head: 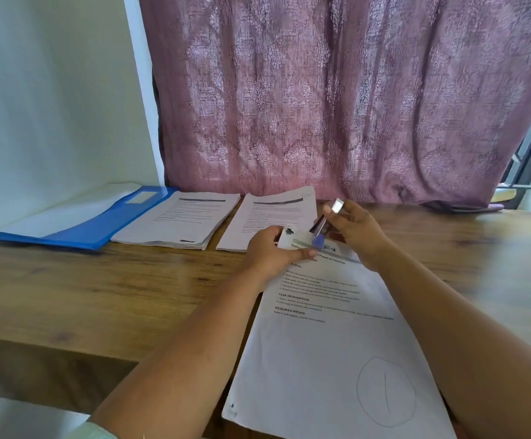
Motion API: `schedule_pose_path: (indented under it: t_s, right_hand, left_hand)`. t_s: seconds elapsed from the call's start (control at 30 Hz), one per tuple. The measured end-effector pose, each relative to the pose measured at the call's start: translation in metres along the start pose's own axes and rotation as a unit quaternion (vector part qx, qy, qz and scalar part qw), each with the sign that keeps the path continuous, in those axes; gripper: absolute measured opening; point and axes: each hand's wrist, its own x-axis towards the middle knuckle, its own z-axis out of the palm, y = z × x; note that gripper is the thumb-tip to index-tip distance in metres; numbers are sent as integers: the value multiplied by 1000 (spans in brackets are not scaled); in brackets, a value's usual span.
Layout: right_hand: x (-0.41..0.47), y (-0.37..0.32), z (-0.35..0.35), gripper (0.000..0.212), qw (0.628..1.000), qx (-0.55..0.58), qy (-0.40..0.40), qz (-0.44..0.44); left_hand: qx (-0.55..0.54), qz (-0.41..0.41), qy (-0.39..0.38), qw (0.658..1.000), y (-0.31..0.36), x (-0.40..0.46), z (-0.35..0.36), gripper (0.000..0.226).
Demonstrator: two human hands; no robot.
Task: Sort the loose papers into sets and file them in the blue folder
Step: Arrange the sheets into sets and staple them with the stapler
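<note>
At a wooden bench point(99, 280), the right hand point(357, 231) holds a stapler point(319, 228) over the sheet's point(337, 343) far-left corner, pinched by the left hand point(268, 251).

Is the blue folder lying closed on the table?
No, the blue folder lies open at the table's back left, its pale inner side showing.

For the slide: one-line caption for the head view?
Right hand brings a stapler to the paper set's corner, held by the left hand; blue folder waits.
</note>
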Motion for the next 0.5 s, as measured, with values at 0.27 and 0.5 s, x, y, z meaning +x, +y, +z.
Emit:
schedule_pose_path:
  t_s: [0.27,0.5]
  right_hand:
    - [-3,-5,-9,17,985,123,109,59]
    - [-28,-21,-40,30,963,-170,210,6]
  left_hand:
    - [-23,-30,-6,999,3,-4,-5,16]
    - [-59,-47,-10,997,7,-9,-5,19]
